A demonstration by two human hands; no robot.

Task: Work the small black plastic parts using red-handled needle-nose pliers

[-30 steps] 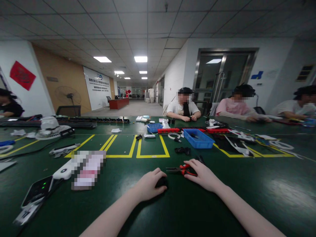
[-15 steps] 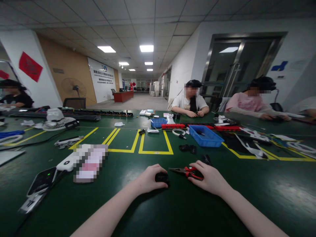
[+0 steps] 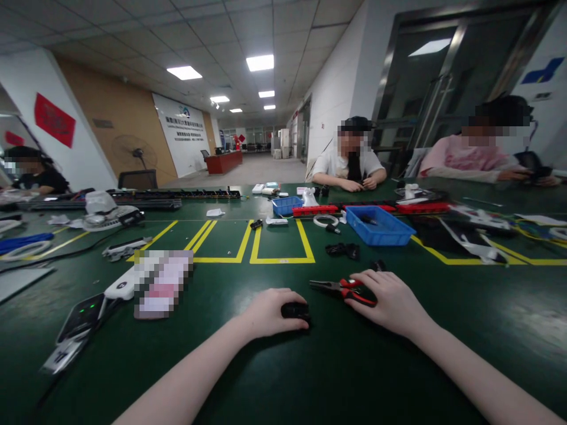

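Observation:
My left hand [image 3: 277,311] is closed round a small black part [image 3: 296,310] low over the green table. To its right, my right hand [image 3: 392,300] grips the red and black handles of long-nose pliers [image 3: 343,286]. The jaws of the pliers point left, towards the black part, without touching it. Just behind my right hand lies a dark item [image 3: 378,265], partly hidden by the fingers. Black pieces [image 3: 342,251] rest on the table a little farther back.
A blue tray [image 3: 378,236] stands behind the black pieces, with a smaller blue tray [image 3: 287,206] farther left. Red strips [image 3: 314,211] lie beyond. At the left are a pixelated phone-like item [image 3: 163,289] and a black device [image 3: 82,319]. People sit across the table.
The camera view has tilted and shifted, so the table scene appears higher. Both hands appear slightly farther right, with the same grips. A person at the right has raised a dark object.

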